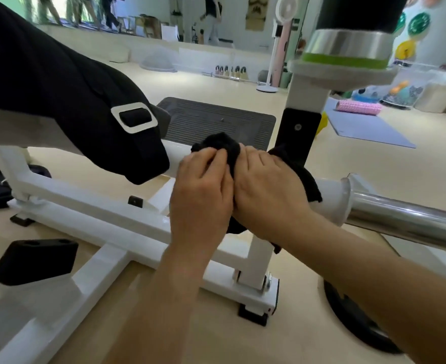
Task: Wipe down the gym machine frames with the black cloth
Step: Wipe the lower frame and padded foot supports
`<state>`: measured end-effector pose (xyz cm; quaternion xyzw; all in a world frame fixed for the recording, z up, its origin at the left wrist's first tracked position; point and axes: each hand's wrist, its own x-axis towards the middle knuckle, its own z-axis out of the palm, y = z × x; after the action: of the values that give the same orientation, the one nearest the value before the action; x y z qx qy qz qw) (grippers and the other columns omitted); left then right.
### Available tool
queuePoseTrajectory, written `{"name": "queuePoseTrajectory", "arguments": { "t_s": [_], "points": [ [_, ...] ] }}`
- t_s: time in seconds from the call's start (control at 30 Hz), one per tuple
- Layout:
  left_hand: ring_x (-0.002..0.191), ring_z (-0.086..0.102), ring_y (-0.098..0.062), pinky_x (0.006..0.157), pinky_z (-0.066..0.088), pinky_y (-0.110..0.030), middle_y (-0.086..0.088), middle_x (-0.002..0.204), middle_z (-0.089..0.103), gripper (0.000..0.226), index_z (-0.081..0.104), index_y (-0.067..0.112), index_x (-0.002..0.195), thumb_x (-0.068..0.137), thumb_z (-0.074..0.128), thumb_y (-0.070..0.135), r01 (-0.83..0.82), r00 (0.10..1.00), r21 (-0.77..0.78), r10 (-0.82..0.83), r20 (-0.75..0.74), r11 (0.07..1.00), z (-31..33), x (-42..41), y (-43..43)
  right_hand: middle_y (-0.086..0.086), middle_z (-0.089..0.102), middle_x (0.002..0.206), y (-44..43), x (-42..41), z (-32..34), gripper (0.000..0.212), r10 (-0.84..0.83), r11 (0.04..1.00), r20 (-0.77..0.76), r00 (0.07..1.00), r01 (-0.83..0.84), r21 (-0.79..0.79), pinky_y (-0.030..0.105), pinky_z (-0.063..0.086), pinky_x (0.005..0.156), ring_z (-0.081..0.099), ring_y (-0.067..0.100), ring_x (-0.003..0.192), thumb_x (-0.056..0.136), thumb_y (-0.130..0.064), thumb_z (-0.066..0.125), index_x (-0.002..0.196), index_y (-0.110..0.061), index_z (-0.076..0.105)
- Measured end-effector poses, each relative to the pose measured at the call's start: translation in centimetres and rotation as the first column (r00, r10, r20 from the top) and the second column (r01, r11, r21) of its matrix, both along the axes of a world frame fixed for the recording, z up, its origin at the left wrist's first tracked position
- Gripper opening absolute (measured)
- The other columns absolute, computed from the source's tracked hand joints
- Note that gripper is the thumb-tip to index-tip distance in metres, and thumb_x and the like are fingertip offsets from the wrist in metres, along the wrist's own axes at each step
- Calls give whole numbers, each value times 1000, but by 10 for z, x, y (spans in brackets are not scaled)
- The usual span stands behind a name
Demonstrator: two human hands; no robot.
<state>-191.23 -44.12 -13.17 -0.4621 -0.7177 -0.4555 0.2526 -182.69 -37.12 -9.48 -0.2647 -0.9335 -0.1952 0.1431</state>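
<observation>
The black cloth [223, 144] is bunched over a white tube of the gym machine frame [106, 206] at the centre of the view. My left hand [200, 190] pinches a fold of the cloth with curled fingers. My right hand [266, 185] lies over the cloth and wraps it round the tube, just left of the white collar [334, 198] where the chrome bar [405, 219] begins. Part of the cloth hangs below both hands and is hidden by them.
A black padded seat [58, 101] with a white buckle juts in from the left above the frame. A black ribbed footplate [216, 122] lies beyond the hands. A black weight plate [358, 324] rests on the floor at lower right, and a black end cap [32, 261] is at lower left.
</observation>
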Motion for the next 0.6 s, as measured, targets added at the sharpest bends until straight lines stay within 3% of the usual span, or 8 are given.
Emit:
{"name": "queuePoseTrajectory", "arguments": {
  "t_s": [0.07, 0.1, 0.2, 0.27, 0.33, 0.43, 0.5, 0.6],
  "points": [
    [111, 56, -27, 95, 45, -34, -11, 119, 63, 34, 61, 5, 124, 99, 41, 18, 7, 999, -82, -4, 35, 997, 15, -25, 5, 9, 58, 112, 2, -27, 6, 41, 39, 999, -67, 997, -38, 16, 31, 39, 66, 56, 22, 95, 99, -32, 28, 126, -6, 44],
    [111, 55, -27, 95, 45, -35, -11, 119, 62, 35, 59, 6, 126, 100, 38, 18, 35, 998, -110, -30, 49, 993, 19, -32, 5, 5, 59, 106, 2, -33, 6, 36, 43, 999, -98, 994, -41, 20, 29, 34, 63, 56, 20, 89, 98, -32, 32, 121, -9, 47],
    [108, 53, -21, 95, 46, -38, -9, 117, 60, 33, 51, 7, 128, 97, 42, 12, 141, 990, -114, -137, 36, 983, 12, -27, -1, 14, 55, 124, -2, -16, -13, 46, 8, 1000, -134, 991, -4, 31, 35, 44, 90, 54, 28, 110, 99, -27, 28, 137, -3, 39],
    [110, 50, -18, 95, 46, -37, -6, 121, 55, 38, 46, 10, 127, 90, 50, 8, 210, 978, -122, -210, 17, 970, 0, -10, -10, 23, 37, 147, -7, 12, -31, 56, -23, 993, -127, 992, 37, 113, 44, 24, 115, 36, 36, 136, 96, -21, 19, 147, 2, 27],
    [118, 47, -21, 97, 47, -38, -5, 128, 50, 42, 47, 11, 124, 84, 59, 8, 256, 966, -145, -259, -4, 956, -9, 7, -13, 21, 18, 157, -6, 39, -46, 57, -11, 986, -137, 990, 33, 164, 43, 8, 118, 15, 34, 146, 97, -20, 23, 151, 0, 17],
    [119, 47, -24, 97, 47, -40, -6, 126, 52, 40, 52, 10, 117, 79, 66, 13, 269, 953, -176, -289, -94, 947, -9, 24, -10, 19, 7, 159, 2, 70, -57, 63, -14, 984, -91, 996, 30, 175, 46, 11, 119, 3, 33, 148, 99, -21, 37, 152, -2, 8],
    [117, 49, -24, 96, 48, -40, -6, 125, 54, 39, 52, 10, 117, 80, 64, 18, 271, 950, -196, -295, -100, 942, -5, 25, -9, 21, 13, 158, 1, 70, -55, 62, -51, 985, -117, 992, 69, 155, 46, 14, 118, 10, 34, 147, 98, -21, 38, 151, 0, 13],
    [119, 49, -22, 98, 46, -39, -4, 129, 54, 42, 48, 13, 129, 89, 51, 25, 200, 979, -199, -205, -4, 959, 3, 9, -10, 21, 46, 143, -1, 33, -33, 53, -89, 987, -204, 975, 114, 113, 40, 34, 110, 44, 33, 132, 97, -23, 38, 145, 0, 35]
  ]
}}
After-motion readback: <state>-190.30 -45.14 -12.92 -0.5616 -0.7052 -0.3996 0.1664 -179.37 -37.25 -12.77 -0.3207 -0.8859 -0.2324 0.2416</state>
